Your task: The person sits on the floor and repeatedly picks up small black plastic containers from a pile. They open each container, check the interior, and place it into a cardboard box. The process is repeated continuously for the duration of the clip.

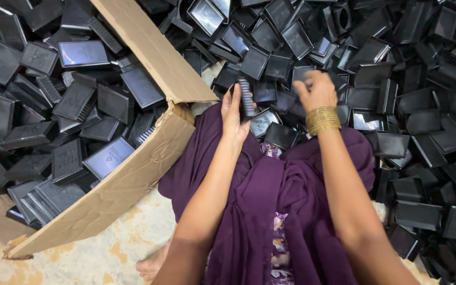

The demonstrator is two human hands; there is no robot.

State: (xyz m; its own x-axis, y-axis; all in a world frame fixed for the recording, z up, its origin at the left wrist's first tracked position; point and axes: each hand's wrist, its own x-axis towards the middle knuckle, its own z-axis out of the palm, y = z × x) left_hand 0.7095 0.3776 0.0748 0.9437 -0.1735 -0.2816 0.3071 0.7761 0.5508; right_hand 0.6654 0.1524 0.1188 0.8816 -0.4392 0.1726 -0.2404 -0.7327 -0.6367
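Observation:
My left hand (234, 113) holds a black plastic box part (246, 98) upright by its ribbed edge, just above my lap. My right hand (315, 89), with gold bangles on the wrist, reaches down into the loose heap of black plastic box parts (376, 68) ahead of me; its fingers touch a piece there and are blurred. Purple cloth (270, 195) covers my lap below both forearms.
A large cardboard box (133, 179) at the left is filled with several black plastic box parts (75, 100), its flap (154, 50) folded open. More black parts lie piled across the right side (434, 174). A bare foot (151, 266) rests on the speckled floor (96, 258).

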